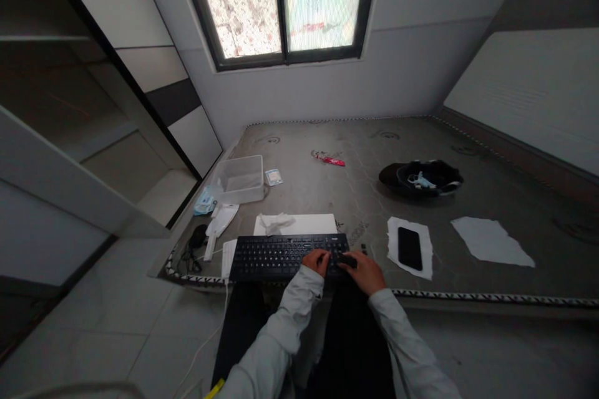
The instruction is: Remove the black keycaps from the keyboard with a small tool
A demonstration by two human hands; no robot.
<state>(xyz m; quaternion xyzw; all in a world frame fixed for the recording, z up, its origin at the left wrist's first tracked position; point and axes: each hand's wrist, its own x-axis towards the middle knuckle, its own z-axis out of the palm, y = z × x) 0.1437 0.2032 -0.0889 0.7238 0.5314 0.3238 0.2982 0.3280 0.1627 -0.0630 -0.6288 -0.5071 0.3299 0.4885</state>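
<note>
A black keyboard (276,255) lies at the near edge of a grey mattress (355,187). My left hand (317,260) rests on the keyboard's right part with its fingers curled over the keys. My right hand (365,270) sits at the keyboard's right end and grips a small dark object (347,259) against it; what that object is cannot be told. Both arms wear light grey sleeves. Behind the keyboard lies a white sheet (309,223) with a crumpled white cloth (276,222) on it.
A black phone (410,248) lies on white paper to the right. Further right is torn white paper (491,240). A black helmet (421,177) sits behind, with a red wrapper (330,159) and a clear plastic box (239,179) further left. A white cable (206,340) hangs to the floor.
</note>
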